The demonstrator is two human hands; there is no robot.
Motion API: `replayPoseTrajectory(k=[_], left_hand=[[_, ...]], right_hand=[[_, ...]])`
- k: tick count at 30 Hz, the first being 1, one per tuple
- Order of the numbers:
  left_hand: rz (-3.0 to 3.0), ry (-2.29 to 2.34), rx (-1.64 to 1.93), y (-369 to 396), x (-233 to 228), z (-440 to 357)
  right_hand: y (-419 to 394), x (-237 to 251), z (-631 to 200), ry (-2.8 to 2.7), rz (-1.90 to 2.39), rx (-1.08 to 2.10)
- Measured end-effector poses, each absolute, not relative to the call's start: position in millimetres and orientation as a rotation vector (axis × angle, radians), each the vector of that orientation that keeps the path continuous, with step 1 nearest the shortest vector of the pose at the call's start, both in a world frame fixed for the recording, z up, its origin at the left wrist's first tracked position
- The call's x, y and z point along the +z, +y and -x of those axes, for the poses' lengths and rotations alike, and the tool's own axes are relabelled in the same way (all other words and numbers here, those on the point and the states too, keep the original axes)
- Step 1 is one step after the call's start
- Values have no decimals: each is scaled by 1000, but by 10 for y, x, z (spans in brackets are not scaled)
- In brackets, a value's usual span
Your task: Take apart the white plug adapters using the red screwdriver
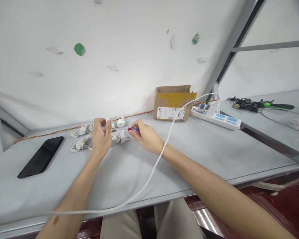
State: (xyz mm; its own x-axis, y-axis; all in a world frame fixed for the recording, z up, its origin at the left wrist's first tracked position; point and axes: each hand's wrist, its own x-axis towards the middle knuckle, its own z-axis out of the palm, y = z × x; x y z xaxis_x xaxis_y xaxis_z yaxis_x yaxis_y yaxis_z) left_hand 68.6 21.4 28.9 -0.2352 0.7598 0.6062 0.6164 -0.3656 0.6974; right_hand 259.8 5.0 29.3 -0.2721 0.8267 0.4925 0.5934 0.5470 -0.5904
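My left hand (101, 137) holds a small white plug part (107, 122) up off the grey table (209, 149). My right hand (146, 136) grips a small screwdriver with a red and blue handle (134, 129), its tip pointing left toward the part in my left hand. Several white plug parts (119, 136) lie scattered on the table just beyond and beside both hands. A white cable (161, 152) runs across my right wrist and down to the table's near edge.
A black phone (41, 156) lies at the left. A cardboard box (173, 103) and a white power strip (215, 116) stand at the back right. A red-yellow wire (64, 128) runs along the wall. A second table at right holds black clips (246, 104).
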Motion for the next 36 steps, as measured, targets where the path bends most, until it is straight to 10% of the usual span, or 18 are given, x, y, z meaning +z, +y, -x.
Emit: replayPoseTrajectory(k=[36], left_hand=[[-1989, 1669, 1894, 116, 272, -767]], right_hand=[[100, 226, -2598, -1934, 1048, 277]])
